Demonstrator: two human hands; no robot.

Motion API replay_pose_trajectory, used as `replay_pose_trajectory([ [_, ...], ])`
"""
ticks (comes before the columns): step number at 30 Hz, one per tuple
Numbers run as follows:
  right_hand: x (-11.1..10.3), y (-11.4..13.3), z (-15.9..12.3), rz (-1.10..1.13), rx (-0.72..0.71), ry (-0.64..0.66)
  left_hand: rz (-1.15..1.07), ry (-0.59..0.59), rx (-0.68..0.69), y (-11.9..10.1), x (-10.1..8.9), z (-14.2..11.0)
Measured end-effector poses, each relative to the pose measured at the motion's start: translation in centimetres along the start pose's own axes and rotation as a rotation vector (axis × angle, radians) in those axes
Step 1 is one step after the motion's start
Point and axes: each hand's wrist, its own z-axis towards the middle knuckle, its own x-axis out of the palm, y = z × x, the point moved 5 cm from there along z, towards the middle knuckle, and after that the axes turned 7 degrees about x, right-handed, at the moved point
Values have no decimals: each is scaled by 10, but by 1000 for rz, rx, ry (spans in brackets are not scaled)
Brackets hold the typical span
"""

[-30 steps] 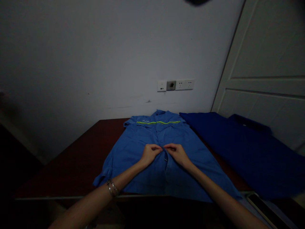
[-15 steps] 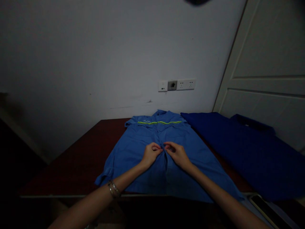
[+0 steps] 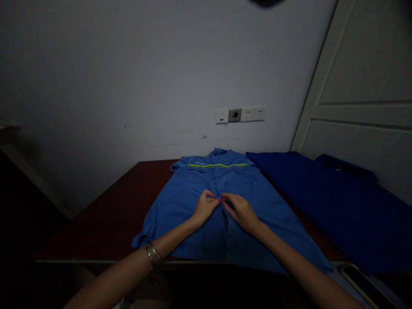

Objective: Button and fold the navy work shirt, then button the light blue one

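A light blue work jacket (image 3: 193, 189) with a yellow-green stripe across its chest lies front side up, its collar towards the wall. My left hand (image 3: 205, 209) pinches the front opening's edge at mid-length, fingers closed on the cloth. Facing it, my right hand (image 3: 240, 209) pinches the opposite edge, thumb and finger almost touching those of the left. Below the hands the front parts in a narrow gap. Any button between the fingertips is too small and dark to make out.
The jacket lies on a dark red table (image 3: 106, 214) against a wall with sockets (image 3: 253, 114). To the right is a dark blue garment (image 3: 309, 193) with a collar. A phone (image 3: 363, 283) lies at the near right corner. A pale panelled door (image 3: 360, 111) stands at the right.
Both hands stay at the same spot on the jacket's front, with only small finger movements. The whole view has shifted slightly.
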Motion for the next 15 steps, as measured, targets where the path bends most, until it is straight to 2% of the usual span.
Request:
replay_pose_trajectory([
  [9,0,-2,2,55,31,28,11,-44,-87,-1,-2,1],
  [15,3,-7,3,133,70,42,15,-19,-85,-2,-2,1],
])
